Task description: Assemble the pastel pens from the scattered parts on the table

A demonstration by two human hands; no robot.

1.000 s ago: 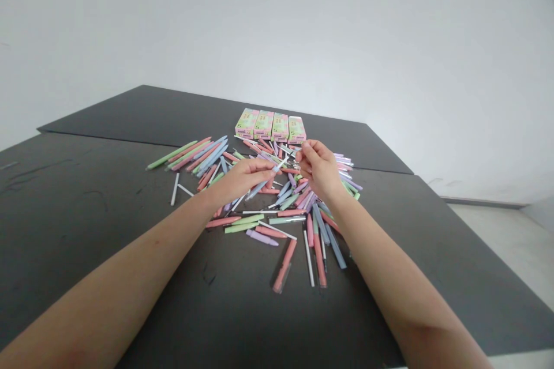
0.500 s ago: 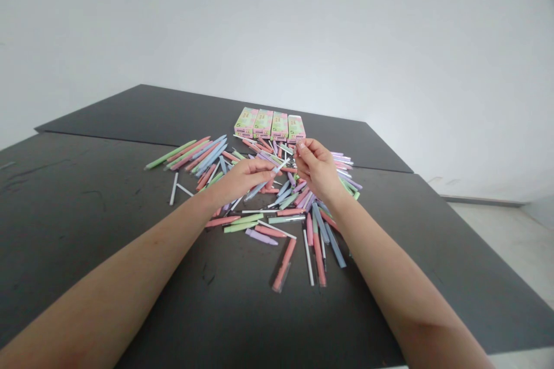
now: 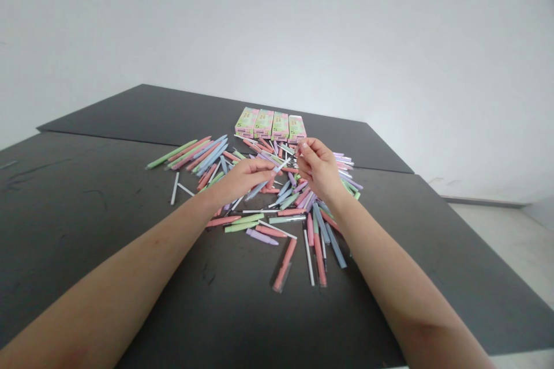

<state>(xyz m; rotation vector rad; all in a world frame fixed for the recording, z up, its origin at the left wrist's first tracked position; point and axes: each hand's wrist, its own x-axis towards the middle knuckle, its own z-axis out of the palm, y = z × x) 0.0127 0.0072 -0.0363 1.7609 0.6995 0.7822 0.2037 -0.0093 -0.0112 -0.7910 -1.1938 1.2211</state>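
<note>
My left hand (image 3: 247,177) is closed around a blue pen barrel (image 3: 256,189) above the pile. A white refill (image 3: 283,165) slants up out of the barrel's upper end, its dark tip pointing at my right hand (image 3: 319,166). The fingers of that hand are pinched together beside the tip; whatever small piece they hold is too fine to make out. Below both hands lie loose pen parts in red, green, blue and purple, among them a purple barrel (image 3: 262,236) and a red barrel with a clear cap (image 3: 284,265).
Several green-and-pink boxes (image 3: 264,123) stand in a row behind the pile. Pens (image 3: 203,153) lie side by side at its left, near a loose white refill (image 3: 175,188). The dark table (image 3: 86,184) has a seam across it and meets a pale wall (image 3: 277,29).
Almost nothing differs. The whole view has shifted very slightly, and both hands keep the same pose around the blue barrel and the refill tip.
</note>
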